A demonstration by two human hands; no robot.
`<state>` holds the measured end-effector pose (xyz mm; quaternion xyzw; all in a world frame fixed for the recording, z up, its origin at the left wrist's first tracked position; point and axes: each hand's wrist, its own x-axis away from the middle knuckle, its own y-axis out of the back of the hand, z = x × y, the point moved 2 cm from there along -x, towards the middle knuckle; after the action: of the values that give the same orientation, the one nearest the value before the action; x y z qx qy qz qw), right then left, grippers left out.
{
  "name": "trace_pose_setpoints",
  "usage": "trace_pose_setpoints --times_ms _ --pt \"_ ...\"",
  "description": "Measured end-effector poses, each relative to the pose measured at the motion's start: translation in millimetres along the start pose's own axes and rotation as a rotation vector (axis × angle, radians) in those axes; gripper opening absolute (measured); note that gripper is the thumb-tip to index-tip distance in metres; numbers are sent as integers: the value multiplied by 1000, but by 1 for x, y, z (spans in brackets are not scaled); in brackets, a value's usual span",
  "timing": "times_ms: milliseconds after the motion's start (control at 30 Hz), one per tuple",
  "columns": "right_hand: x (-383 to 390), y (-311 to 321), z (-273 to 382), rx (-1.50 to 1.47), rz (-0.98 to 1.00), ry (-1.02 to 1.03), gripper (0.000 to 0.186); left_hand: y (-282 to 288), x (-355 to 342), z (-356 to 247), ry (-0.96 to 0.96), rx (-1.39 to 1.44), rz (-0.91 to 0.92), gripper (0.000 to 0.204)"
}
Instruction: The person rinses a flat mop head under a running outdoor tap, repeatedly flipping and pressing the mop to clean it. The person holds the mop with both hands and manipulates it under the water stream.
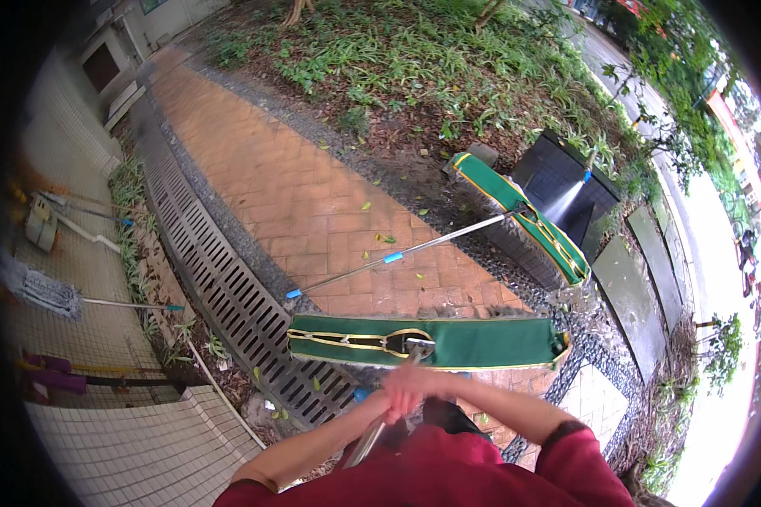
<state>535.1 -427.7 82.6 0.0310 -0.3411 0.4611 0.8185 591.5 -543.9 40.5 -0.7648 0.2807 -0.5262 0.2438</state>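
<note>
Both hands meet in front of my body on the metal pole of a wide dust mop. My left hand [392, 406] wraps round the pole just below my right hand [424, 384], and motion blurs the fingers of both. The mop head [490, 341], green with yellow trim and a grey fringe, lies crosswise just beyond my hands, with its metal joint in the middle slot. The bare pole [365, 441] runs down beside my body. A second green dust mop [484, 183] rests tilted across a dark block farther right, its blue-and-silver handle [448, 237] reaching left over the paving.
Orange brick paving [271, 182] runs beside a slotted drain grate [220, 275]. A string mop [46, 291] and other poles lean on the tiled wall at left. Water seems to spray from a nozzle [588, 176] near a dark box [543, 169]. Plants fill the far bed.
</note>
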Motion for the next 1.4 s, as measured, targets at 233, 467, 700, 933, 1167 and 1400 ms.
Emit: trace_pose_setpoints --times_ms 233,467,700,933,1167,1400 --pt "-74 191 -41 796 -819 156 51 -114 -13 2 26 -832 3 23" --pt "49 216 -1 772 -711 -2 55 -176 -86 -6 -93 -965 154 36" --pt "235 260 98 940 -1243 373 42 -268 -149 -82 -10 -980 162 29" --pt "387 317 139 816 -1515 665 21 -333 -224 -192 -332 -1248 59 23" --pt "413 434 96 820 -1801 576 20 -335 -299 -275 57 -512 50 25" --pt "373 495 -58 618 -1507 295 35 -206 -418 -321 486 -293 286 17"
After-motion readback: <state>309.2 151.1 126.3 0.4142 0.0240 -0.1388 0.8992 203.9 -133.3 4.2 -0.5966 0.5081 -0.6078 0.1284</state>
